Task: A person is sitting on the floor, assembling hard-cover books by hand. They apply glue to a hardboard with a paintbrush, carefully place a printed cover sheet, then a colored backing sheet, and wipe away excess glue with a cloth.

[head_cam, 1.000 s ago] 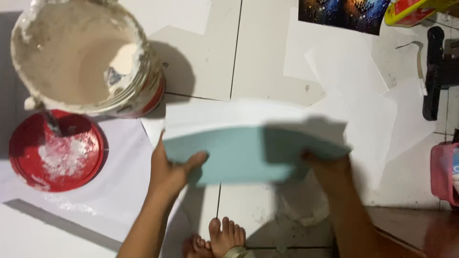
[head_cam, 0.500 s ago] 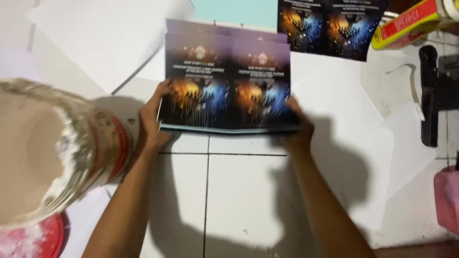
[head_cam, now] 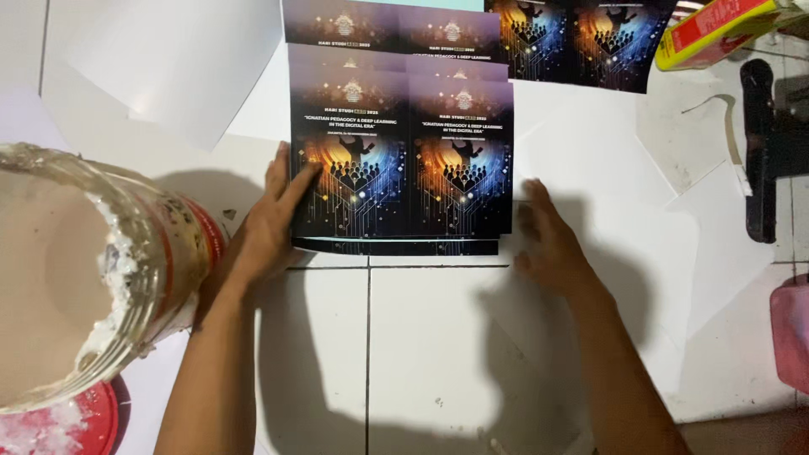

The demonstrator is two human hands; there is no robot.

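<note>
The left hand [head_cam: 268,221] lies flat and open, fingers pressing the left edge of the poster stack [head_cam: 401,160] on the floor; the right hand [head_cam: 549,240] rests open, empty, just beside its right edge, bare tile below.

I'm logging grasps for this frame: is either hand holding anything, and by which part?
Nothing is gripped. The left hand presses flat on the left edge of the dark printed sheet; the right hand lies open on white paper beside it.
</note>
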